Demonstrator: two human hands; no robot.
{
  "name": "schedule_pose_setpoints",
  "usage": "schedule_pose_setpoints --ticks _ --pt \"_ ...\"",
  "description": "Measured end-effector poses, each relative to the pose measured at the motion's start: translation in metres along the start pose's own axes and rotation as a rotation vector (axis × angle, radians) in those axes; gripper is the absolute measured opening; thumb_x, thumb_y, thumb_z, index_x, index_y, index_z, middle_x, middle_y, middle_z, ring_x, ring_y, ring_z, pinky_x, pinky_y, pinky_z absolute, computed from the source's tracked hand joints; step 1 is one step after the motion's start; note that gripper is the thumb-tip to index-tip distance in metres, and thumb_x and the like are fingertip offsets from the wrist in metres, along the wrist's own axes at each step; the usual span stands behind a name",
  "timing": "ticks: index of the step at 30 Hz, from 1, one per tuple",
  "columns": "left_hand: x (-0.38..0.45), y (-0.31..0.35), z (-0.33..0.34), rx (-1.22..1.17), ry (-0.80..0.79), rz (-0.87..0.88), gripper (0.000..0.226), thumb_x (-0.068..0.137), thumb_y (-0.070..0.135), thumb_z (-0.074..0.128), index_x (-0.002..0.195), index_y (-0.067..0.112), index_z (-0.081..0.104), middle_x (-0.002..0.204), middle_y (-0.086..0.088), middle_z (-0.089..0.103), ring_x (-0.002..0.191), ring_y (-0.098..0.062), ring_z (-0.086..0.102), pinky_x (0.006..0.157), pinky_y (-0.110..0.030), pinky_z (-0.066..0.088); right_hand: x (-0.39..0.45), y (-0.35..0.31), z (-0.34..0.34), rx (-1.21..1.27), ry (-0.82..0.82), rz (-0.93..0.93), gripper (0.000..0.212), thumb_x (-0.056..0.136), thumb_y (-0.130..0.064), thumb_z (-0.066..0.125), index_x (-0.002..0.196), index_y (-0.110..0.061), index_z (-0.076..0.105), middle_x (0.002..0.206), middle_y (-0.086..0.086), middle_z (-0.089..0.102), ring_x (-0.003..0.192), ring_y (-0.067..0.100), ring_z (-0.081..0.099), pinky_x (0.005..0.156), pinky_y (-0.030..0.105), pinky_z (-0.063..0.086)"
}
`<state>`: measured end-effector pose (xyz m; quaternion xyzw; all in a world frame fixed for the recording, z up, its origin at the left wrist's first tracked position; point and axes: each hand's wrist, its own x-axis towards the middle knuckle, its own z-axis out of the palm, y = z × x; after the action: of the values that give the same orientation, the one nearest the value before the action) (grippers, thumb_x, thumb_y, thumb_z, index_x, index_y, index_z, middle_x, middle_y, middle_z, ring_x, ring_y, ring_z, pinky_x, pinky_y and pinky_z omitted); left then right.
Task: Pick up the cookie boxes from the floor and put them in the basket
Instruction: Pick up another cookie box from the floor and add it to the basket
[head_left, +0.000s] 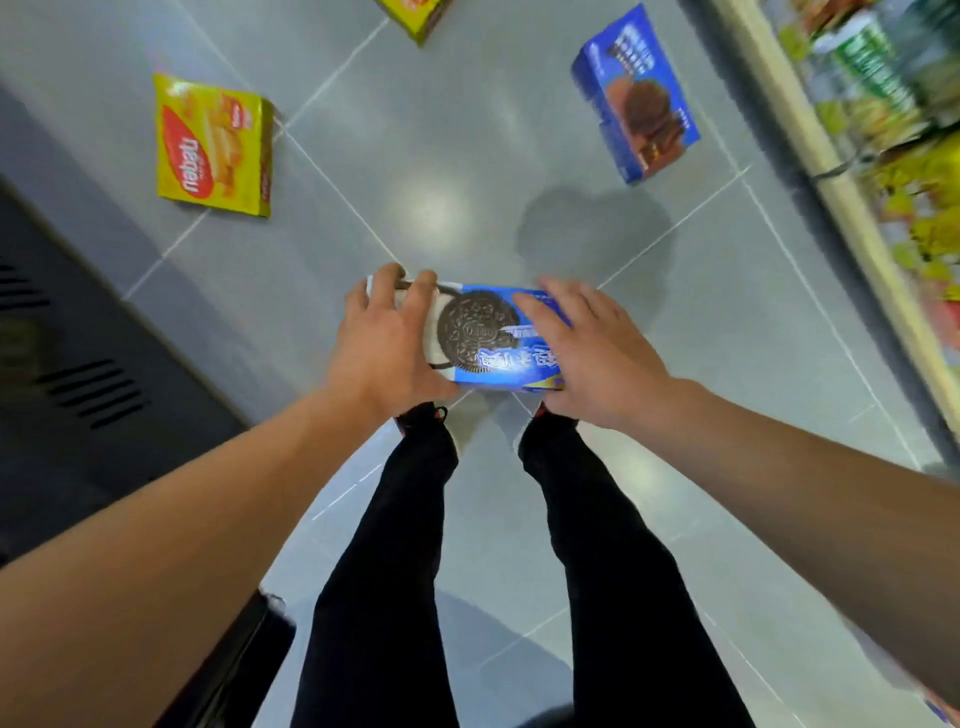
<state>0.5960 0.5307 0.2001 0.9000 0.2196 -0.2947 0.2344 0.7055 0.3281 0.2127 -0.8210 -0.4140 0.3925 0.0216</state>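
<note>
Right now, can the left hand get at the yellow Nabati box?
Probably not yet: the left hand is gripping the Oreo box, and the Nabati box lies well beyond it, across bare floor.

Held box (488, 338) before feet; two boxes (213, 145) beyond, apart.
</note>
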Motion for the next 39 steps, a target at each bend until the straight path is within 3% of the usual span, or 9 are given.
schedule_pose_setpoints --ticks 6,11,15,21,24,27,35,37,39 --pt "-0.096 0.104 -0.119 -0.011 0.008 -0.050 0.129 0.028 0.081 0.050 0.140 0.019 0.036 0.131 -0.012 0.042 0.121 -0.032 0.045 0.102 -0.037 0.038 -0.126 -0.019 -0.114 -0.035 0.245 0.017 0.094 0.062 -0.030 0.080 0.145 -0.015 0.039 0.154 0.010 0.031 0.141 0.035 0.028 0.113 0.043 0.025" --pt "-0.148 0.191 -0.193 -0.065 -0.099 0.017 0.113 0.029 0.080 0.054 0.126 0.022 0.051 0.109 -0.001 0.058 0.114 -0.023 0.046 0.086 -0.029 0.041 -0.222 -0.014 -0.174 -0.098 0.606 0.081 0.068 0.061 -0.022 0.076 0.125 -0.009 0.058 0.129 0.013 0.057 0.112 0.036 0.055 0.093 0.044 0.045" --pt "-0.186 0.248 -0.230 -0.157 -0.250 0.047 0.101 0.037 0.073 0.069 0.125 0.026 0.054 0.112 0.001 0.059 0.102 -0.021 0.058 0.088 -0.032 0.047 -0.303 -0.015 -0.205 -0.039 0.671 0.192 0.056 0.062 -0.014 0.076 0.114 -0.008 0.059 0.111 0.011 0.061 0.099 0.036 0.059 0.079 0.044 0.052" --pt "-0.217 0.275 -0.246 -0.524 -0.332 0.187 0.048 0.057 0.053 0.075 0.092 0.021 0.071 0.087 -0.002 0.072 0.081 -0.018 0.064 0.074 -0.031 0.049 -0.401 -0.021 -0.211 0.532 0.801 0.397 0.061 0.064 -0.028 0.085 0.114 -0.021 0.051 0.111 -0.004 0.052 0.099 0.014 0.052 0.080 0.027 0.046" --pt "-0.232 0.286 -0.248 -0.747 -0.404 0.193 0.034 0.070 0.041 0.072 0.096 0.020 0.070 0.090 -0.002 0.072 0.086 -0.019 0.065 0.081 -0.038 0.051 -0.435 -0.032 -0.207 0.826 0.976 0.515 0.070 0.060 -0.022 0.090 0.117 -0.028 0.049 0.106 -0.011 0.056 0.090 0.001 0.058 0.072 0.010 0.044" --pt "-0.247 0.303 -0.243 -0.916 -0.408 0.210 0.020 0.084 0.032 0.069 0.099 0.019 0.065 0.095 -0.003 0.071 0.085 -0.020 0.065 0.077 -0.036 0.049 -0.457 -0.046 -0.193 1.039 1.089 0.620 0.068 0.066 -0.021 0.088 0.121 -0.031 0.049 0.103 -0.015 0.061 0.084 0.000 0.064 0.069 0.015 0.052" --pt "-0.289 0.369 -0.230 -0.898 -0.334 0.366 0.038 0.080 0.054 0.067 0.106 0.026 0.061 0.106 0.002 0.070 0.095 -0.021 0.068 0.092 -0.048 0.052 -0.500 -0.088 -0.163 1.207 1.523 0.878 0.051 0.078 -0.028 0.079 0.122 -0.032 0.053 0.121 -0.012 0.055 0.110 0.010 0.057 0.092 0.029 0.048" --pt "-0.303 0.382 -0.228 -0.858 -0.326 0.409 0.066 0.060 0.076 0.068 0.117 0.045 0.055 0.122 0.001 0.063 0.104 -0.022 0.065 0.093 -0.048 0.051 -0.512 -0.096 -0.163 1.240 1.593 0.904 0.045 0.083 -0.031 0.074 0.122 -0.034 0.051 0.117 -0.017 0.053 0.102 -0.003 0.057 0.083 0.020 0.047" --pt "-0.323 0.399 -0.222 -0.796 -0.342 0.527 0.068 0.049 0.085 0.065 0.112 0.066 0.048 0.133 0.002 0.055 0.111 -0.024 0.062 0.094 -0.050 0.050 -0.535 -0.099 -0.160 1.288 1.714 0.941 0.039 0.087 -0.034 0.068 0.122 -0.034 0.052 0.119 -0.014 0.054 0.095 -0.009 0.056 0.078 0.018 0.046"
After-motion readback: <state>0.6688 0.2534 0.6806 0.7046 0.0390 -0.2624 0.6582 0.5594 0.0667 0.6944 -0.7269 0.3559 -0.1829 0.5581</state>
